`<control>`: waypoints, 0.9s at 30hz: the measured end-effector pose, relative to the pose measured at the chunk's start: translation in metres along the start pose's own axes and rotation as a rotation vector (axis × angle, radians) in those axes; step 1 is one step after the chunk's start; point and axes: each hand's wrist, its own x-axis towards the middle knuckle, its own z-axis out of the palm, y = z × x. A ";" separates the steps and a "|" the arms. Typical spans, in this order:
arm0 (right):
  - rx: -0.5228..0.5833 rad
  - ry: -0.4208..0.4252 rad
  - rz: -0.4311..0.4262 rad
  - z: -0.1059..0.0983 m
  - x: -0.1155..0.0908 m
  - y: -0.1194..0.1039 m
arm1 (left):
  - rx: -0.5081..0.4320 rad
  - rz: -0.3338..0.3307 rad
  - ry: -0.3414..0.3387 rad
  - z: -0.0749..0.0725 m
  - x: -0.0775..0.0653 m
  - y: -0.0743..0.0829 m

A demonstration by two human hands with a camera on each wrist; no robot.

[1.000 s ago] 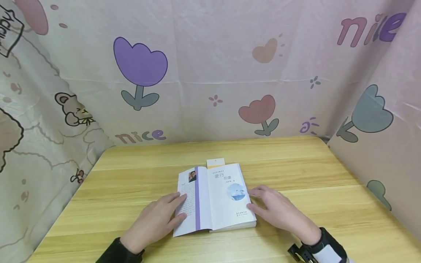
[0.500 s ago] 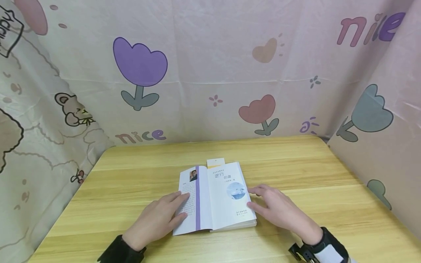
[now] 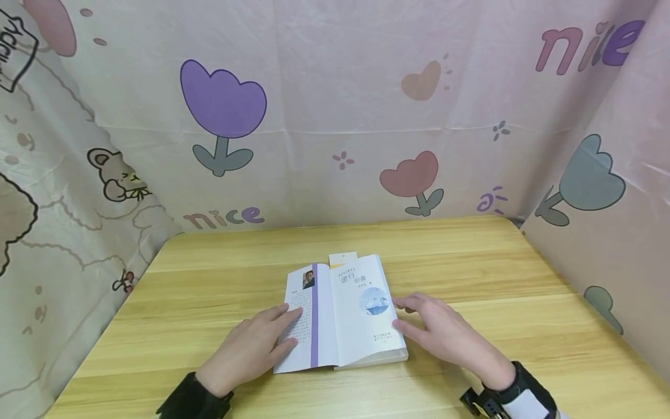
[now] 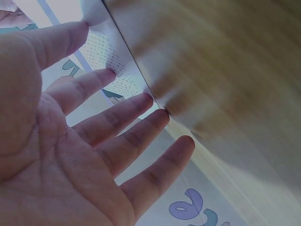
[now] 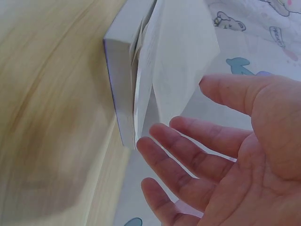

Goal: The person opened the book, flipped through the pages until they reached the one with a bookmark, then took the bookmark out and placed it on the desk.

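An open book [image 3: 361, 314] lies on the wooden table, with a title page bearing a round blue picture on its right side. Its left flap [image 3: 321, 349] carries a purple stripe, small print and a portrait photo. My left hand [image 3: 251, 349] rests on that flap, fingers spread and fairly straight; the left wrist view has the fingertips along its outer edge. At the right edge of the page is my right hand [image 3: 439, 329], fingers loosely extended and thumb apart from them. In the right wrist view a page [image 5: 181, 52] stands raised off the page block [image 5: 123, 80], close to the thumb and fingertips.
A white card [image 3: 342, 258] with an orange patch sticks out past the book's top edge. Wood-grain table [image 3: 225, 262] surrounds the book. Printed cloth [image 3: 314, 105] hangs behind and at both sides. A black wristband [image 3: 518, 390] with a small device is on the right wrist.
The title page's right side has lifted a little off the pages below, showing a wider gap at the bottom corner. Both hands have barely moved.
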 end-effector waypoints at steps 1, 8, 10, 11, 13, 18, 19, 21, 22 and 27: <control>0.011 -0.002 -0.005 0.000 0.000 0.000 | 0.001 -0.003 -0.003 0.000 0.000 0.000; 0.061 -0.011 -0.023 -0.001 0.001 -0.002 | -0.002 -0.006 -0.006 -0.001 0.000 0.001; 0.097 -0.015 -0.026 -0.002 0.002 -0.003 | -0.003 -0.005 -0.003 -0.001 0.000 0.001; 0.120 -0.017 -0.030 -0.002 0.002 -0.003 | -0.002 -0.005 -0.002 -0.001 -0.001 0.001; 0.162 -0.022 -0.037 -0.003 0.003 -0.004 | 0.000 -0.005 -0.003 -0.001 -0.001 0.001; 0.184 -0.022 -0.062 -0.006 0.005 -0.006 | 0.002 -0.005 -0.006 -0.001 -0.002 0.001; 0.181 -0.019 -0.065 -0.006 0.005 -0.007 | 0.002 -0.004 -0.006 -0.001 -0.002 0.001; 0.181 -0.015 -0.073 -0.007 0.005 -0.008 | 0.002 -0.003 -0.006 -0.001 -0.002 0.001; 0.182 -0.012 -0.072 -0.007 0.006 -0.009 | 0.002 -0.003 -0.006 -0.001 -0.002 0.001; 0.189 -0.010 -0.071 -0.007 0.007 -0.010 | 0.003 0.000 -0.004 -0.002 -0.002 0.001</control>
